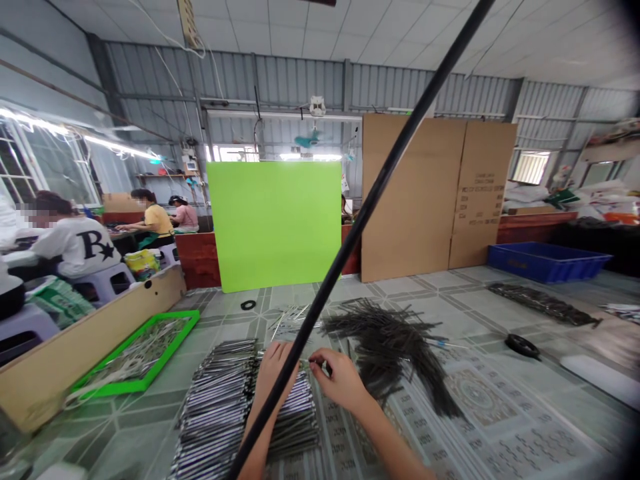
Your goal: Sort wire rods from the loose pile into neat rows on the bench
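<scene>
Fingers of right hand pinched on one thin rod, left hand on one striped stack, one dark pile beside

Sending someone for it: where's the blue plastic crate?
The blue plastic crate stands at right in the head view, on the floor just right of the tall cardboard sheets.

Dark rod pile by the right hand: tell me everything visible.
The pile of thin dark rods is a loose, crisscrossed heap of straight, matte, dark grey strands; their material can't be told from here. It lies flat on the patterned floor covering, spreading in an irregular fan and narrowing into a tail toward the lower right. The right hand is just off its left edge, and whether the hand touches it cannot be told.
</scene>
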Action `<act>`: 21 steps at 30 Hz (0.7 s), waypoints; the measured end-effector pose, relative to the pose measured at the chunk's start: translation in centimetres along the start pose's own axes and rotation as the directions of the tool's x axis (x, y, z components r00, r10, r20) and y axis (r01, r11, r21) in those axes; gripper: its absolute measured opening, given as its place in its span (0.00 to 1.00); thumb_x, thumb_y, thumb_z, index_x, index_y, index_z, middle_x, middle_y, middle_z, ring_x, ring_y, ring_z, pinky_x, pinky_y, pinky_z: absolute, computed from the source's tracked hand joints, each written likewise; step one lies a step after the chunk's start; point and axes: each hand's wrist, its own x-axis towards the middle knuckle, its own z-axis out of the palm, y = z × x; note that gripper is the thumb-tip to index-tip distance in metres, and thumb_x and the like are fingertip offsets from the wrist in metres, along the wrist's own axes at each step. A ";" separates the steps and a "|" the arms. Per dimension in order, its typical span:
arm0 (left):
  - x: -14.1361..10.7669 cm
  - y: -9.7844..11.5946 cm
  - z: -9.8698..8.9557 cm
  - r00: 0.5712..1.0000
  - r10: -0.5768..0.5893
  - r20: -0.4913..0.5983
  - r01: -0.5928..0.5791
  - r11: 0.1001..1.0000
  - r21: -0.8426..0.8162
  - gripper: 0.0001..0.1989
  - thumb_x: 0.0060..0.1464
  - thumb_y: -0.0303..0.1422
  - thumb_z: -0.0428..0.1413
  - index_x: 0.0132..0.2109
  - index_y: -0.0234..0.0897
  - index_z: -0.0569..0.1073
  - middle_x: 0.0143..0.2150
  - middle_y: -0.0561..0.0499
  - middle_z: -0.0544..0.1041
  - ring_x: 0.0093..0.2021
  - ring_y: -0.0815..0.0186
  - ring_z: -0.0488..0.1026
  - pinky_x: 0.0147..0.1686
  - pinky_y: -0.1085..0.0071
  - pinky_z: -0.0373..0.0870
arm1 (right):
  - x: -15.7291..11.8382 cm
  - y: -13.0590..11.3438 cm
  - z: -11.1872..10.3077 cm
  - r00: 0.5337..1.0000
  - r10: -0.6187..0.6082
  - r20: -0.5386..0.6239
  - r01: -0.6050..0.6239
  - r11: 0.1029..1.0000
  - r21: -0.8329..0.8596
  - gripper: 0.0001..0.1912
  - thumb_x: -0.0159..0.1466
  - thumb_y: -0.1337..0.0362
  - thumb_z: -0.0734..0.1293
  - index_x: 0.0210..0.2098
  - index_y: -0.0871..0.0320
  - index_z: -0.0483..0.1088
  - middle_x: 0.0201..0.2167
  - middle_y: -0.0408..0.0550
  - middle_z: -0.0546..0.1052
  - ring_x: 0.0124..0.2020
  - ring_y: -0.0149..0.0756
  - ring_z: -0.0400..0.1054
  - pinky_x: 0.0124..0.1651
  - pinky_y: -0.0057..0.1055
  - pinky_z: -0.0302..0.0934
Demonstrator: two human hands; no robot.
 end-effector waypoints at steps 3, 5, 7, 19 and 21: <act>-0.1 0.1 0.2 1.000 -0.008 -0.014 0.007 1.000 -0.026 0.10 0.57 0.28 0.44 0.40 0.38 0.70 0.34 0.49 0.75 0.37 0.62 0.71 0.41 0.63 0.68 | 0.0 0.1 0.1 1.000 -0.004 0.011 0.004 1.000 0.001 0.07 0.58 0.67 0.61 0.34 0.55 0.71 0.29 0.44 0.76 0.31 0.33 0.69 0.34 0.28 0.59; -0.1 0.1 0.2 1.000 -0.022 -0.009 0.021 0.999 -0.048 0.10 0.58 0.28 0.44 0.40 0.39 0.70 0.34 0.50 0.75 0.37 0.62 0.71 0.41 0.63 0.68 | 0.0 0.1 0.1 1.000 0.001 0.019 -0.001 1.000 -0.006 0.08 0.58 0.67 0.61 0.34 0.55 0.71 0.28 0.44 0.76 0.30 0.34 0.69 0.33 0.28 0.59; -0.2 0.2 0.3 1.000 -0.028 -0.001 0.028 0.997 -0.071 0.10 0.58 0.29 0.44 0.40 0.40 0.70 0.35 0.50 0.75 0.38 0.62 0.72 0.42 0.63 0.69 | 0.0 0.1 0.1 1.000 0.006 0.023 -0.006 1.000 -0.010 0.08 0.58 0.67 0.61 0.34 0.56 0.70 0.28 0.44 0.75 0.30 0.34 0.69 0.33 0.28 0.58; -0.8 1.9 1.4 0.985 0.163 -0.050 -0.168 0.978 -0.124 0.15 0.57 0.32 0.44 0.50 0.36 0.67 0.45 0.44 0.73 0.46 0.61 0.70 0.46 0.62 0.69 | -0.4 -0.2 1.1 0.998 -0.034 0.058 0.024 0.988 0.154 0.13 0.52 0.75 0.59 0.32 0.56 0.70 0.27 0.46 0.75 0.28 0.34 0.67 0.31 0.28 0.59; -0.9 2.2 1.2 0.977 0.197 -0.081 -0.205 0.972 -0.116 0.16 0.57 0.33 0.44 0.50 0.35 0.67 0.46 0.42 0.72 0.47 0.60 0.70 0.47 0.60 0.68 | -0.3 -0.3 1.2 0.999 -0.017 0.047 0.006 0.971 0.238 0.13 0.52 0.75 0.59 0.32 0.56 0.69 0.26 0.44 0.74 0.27 0.33 0.66 0.31 0.28 0.59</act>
